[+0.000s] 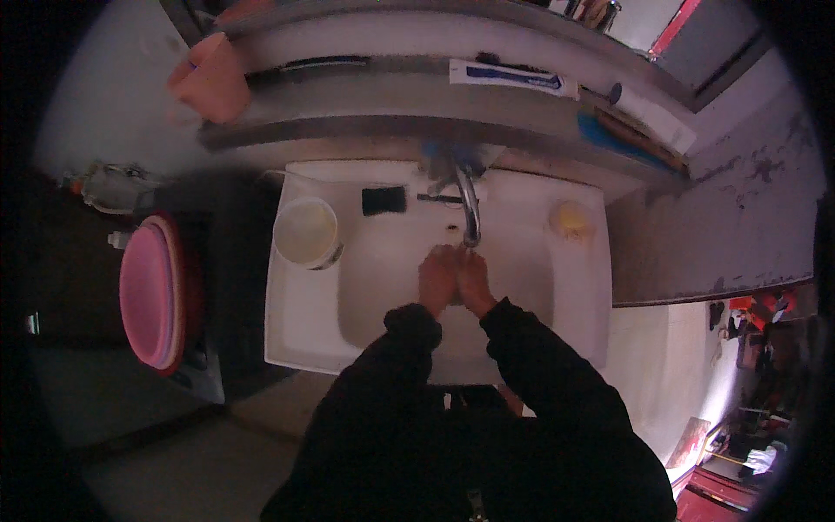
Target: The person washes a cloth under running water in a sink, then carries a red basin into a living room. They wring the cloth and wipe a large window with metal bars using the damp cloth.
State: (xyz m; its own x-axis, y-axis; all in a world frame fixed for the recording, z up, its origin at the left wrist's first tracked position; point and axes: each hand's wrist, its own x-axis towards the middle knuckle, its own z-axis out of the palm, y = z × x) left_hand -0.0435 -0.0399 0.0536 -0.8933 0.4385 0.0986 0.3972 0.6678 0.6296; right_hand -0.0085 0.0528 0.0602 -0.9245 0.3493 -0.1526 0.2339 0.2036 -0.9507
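Hanging side by side at mid-frame: left hand (439,277) and right hand (473,280), just below the tip of the curved metal faucet (470,202); cannot tell whether either is closing or gripping anything. White sink (526,274) is occupying frame centre beneath both. White tub (306,233) is standing centre-left, yellow item (573,219) lying centre-right, both on the sink.

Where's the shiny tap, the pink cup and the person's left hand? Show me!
Tap (470,204): head view, on its curved metal spout.
Pink cup (216,83): head view, on the side of its body.
Left hand (437,272): head view, on the back of the hand.
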